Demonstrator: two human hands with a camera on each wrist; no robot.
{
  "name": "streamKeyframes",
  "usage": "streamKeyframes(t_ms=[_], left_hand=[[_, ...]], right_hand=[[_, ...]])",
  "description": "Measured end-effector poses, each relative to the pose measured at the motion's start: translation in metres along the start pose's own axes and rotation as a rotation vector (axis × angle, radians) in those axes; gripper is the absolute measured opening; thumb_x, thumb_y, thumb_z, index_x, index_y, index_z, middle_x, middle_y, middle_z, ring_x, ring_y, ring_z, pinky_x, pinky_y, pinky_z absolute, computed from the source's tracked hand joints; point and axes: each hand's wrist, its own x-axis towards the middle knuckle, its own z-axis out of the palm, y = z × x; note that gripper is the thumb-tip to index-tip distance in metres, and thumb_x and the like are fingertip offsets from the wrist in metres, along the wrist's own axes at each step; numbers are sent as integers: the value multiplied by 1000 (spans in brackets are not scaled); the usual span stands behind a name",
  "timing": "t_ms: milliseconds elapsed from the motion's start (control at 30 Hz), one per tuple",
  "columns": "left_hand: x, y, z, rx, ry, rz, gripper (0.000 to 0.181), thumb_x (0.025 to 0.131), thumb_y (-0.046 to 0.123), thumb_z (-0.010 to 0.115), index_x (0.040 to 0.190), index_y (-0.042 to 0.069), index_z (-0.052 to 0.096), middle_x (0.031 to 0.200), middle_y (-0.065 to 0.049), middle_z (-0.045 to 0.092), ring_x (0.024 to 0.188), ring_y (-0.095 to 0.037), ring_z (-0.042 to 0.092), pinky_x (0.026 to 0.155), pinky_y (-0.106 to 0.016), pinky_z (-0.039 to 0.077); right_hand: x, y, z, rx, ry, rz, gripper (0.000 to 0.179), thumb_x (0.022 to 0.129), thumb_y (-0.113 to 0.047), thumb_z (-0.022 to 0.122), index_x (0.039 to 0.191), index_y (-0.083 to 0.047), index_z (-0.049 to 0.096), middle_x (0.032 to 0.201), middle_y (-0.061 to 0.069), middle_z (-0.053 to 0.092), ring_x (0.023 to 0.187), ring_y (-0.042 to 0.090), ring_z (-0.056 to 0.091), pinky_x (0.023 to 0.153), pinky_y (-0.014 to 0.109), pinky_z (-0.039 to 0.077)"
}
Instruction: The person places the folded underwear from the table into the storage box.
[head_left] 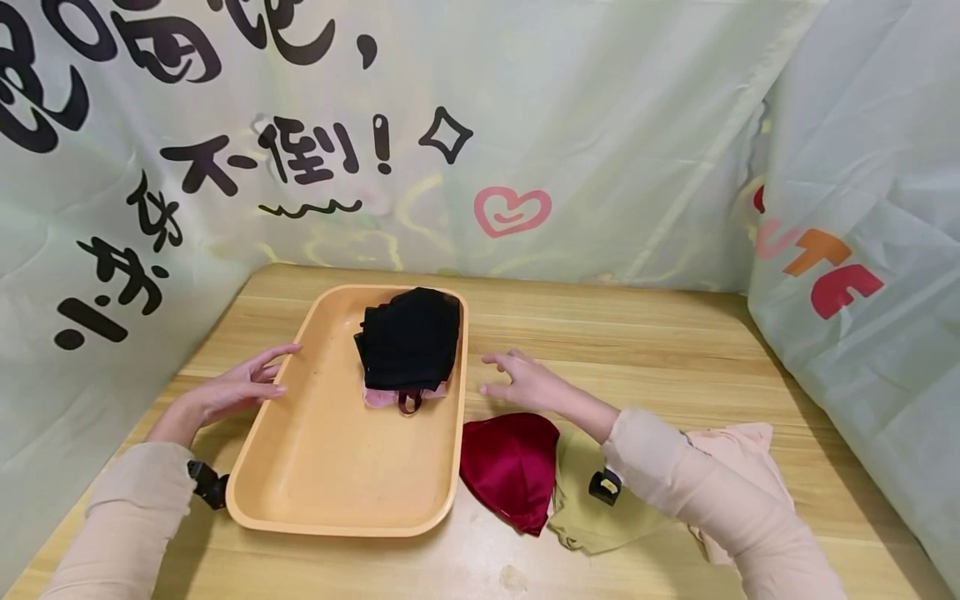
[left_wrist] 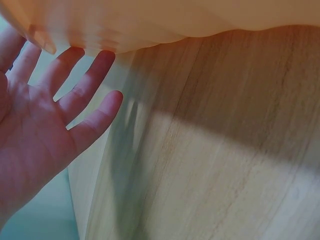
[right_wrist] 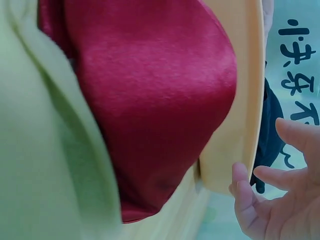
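An orange plastic tray lies on the table with a folded black garment in its far right part. Pink cloth and a dark red loop peek out from under the black fabric. At the tray's left rim is my left hand; in the left wrist view its extended fingers meet the tray's outer wall. My right hand hovers just right of the tray, holding nothing, fingers loosely bent. Nearest it lies a shiny dark red bra cup, partly over a yellow-green garment.
A pale pink garment lies at the right, partly hidden by my right forearm. Fabric walls with printed lettering enclose the wooden table at the back and sides. Black wrist cameras show beneath both sleeves.
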Motion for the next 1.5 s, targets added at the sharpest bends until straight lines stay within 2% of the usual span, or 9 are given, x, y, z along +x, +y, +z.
streamKeyframes(t_ms=[167,900,1133,1267,1500], left_hand=[[1,0,0,7,2,3,64,90,4,50,142,26,21,122,10,47,103,-14,57,83,-35,49],[1,1,0,22,10,-6,63,91,5,51,143,25,21,123,8,45,104,-12,56,84,-33,48],[1,1,1,48,27,-16,65,91,6,51,144,24,19,122,8,44,103,-11,56,83,-32,48],[0,1,2,66,41,-27,65,91,7,52,144,23,18,126,1,40,103,-12,55,84,-32,48],[0,1,3,92,71,-50,66,90,8,52,144,23,18,139,-28,19,103,-11,54,84,-31,47]], right_hand=[[-4,4,2,22,-18,-8,51,90,-27,56,132,-1,43,121,25,46,111,35,48,86,45,43],[-14,23,8,-22,-123,-8,49,90,-30,55,127,1,47,110,22,53,103,32,52,85,45,43],[-17,29,7,-18,-183,-67,53,88,-27,59,126,6,46,108,22,53,102,31,51,86,42,43],[-19,31,7,-3,-219,-66,55,86,-28,61,128,5,45,109,22,51,103,32,50,85,42,42],[-22,32,7,-41,-280,-69,61,82,-30,66,129,3,45,115,24,51,111,37,46,93,47,38]])
